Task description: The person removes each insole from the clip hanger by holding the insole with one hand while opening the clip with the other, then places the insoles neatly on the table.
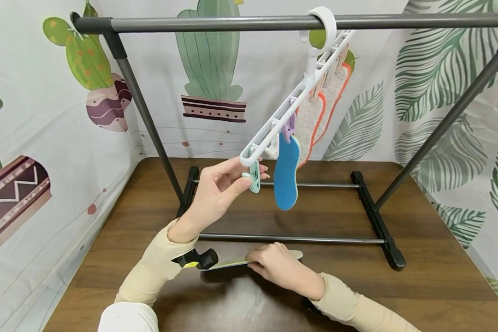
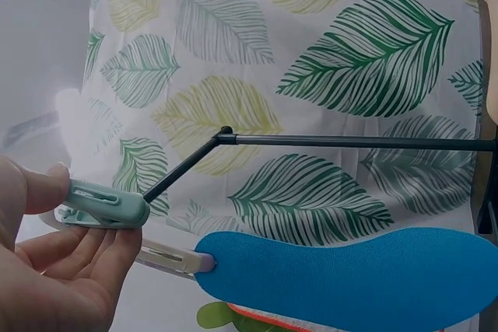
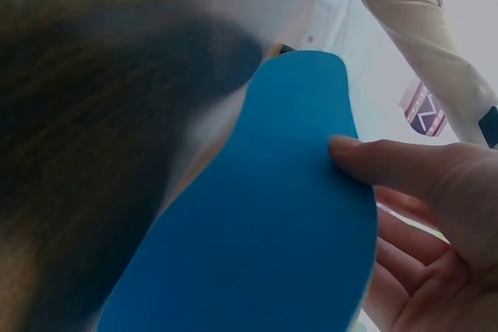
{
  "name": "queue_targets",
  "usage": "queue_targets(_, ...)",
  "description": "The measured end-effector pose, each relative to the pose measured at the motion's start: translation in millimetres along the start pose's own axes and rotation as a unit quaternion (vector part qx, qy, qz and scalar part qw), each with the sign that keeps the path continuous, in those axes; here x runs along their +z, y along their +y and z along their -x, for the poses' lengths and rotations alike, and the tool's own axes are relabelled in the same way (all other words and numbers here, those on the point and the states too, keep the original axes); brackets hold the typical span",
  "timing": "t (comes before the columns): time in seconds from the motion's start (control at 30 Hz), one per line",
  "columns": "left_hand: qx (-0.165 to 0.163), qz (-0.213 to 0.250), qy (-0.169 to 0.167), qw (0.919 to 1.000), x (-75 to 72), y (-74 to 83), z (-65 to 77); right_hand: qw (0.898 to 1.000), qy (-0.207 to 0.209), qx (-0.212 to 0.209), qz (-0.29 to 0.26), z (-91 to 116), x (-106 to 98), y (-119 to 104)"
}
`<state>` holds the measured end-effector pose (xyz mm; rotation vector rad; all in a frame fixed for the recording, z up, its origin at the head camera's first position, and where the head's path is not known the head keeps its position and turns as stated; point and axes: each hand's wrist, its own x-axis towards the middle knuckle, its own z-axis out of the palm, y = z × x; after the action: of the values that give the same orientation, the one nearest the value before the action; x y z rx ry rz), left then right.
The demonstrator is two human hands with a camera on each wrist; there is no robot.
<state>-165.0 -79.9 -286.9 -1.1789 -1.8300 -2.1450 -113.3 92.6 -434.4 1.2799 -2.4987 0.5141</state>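
My left hand (image 1: 211,196) pinches a mint-green clip (image 1: 255,177) that hangs from the near end of a white clip hanger (image 1: 290,103). In the left wrist view, thumb and fingers press this clip (image 2: 109,204) from both sides. Low over the table, my right hand (image 1: 283,269) grips a blue insole by its edge. That insole (image 3: 264,192) shows its blue face in the right wrist view, with the thumb on it; the head view shows it nearly edge-on. A second blue insole (image 1: 286,175) hangs from a purple clip (image 1: 289,127) just right of my left hand.
The hanger hooks over the top bar (image 1: 216,24) of a dark metal rack standing on a wooden table (image 1: 415,221). Grey insoles with orange edging (image 1: 309,127) hang farther back on it. The rack's lower crossbar (image 1: 315,239) lies beyond my right hand. Patterned cloth surrounds the table.
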Motion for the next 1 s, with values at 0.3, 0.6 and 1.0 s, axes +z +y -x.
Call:
queue_targets(0.3, 0.001, 0.0, 0.0, 1.0, 0.6, -1.6, 0.4, 0.998, -0.066, 0.003, -0.004, -1.7, -0.6, -4.3)
queue_targets(0.6, 0.004, 0.004, -0.006, 1.0, 1.2, -3.1, 0.9, 0.997, -0.083, -0.003, -0.006, -3.2, 4.5, -5.7)
queue_targets(1.0, 0.008, 0.0, -0.002, 1.0, 0.9, -2.4, 0.5, 0.994, -0.11, 0.007, -0.003, -8.6, 6.2, -7.3)
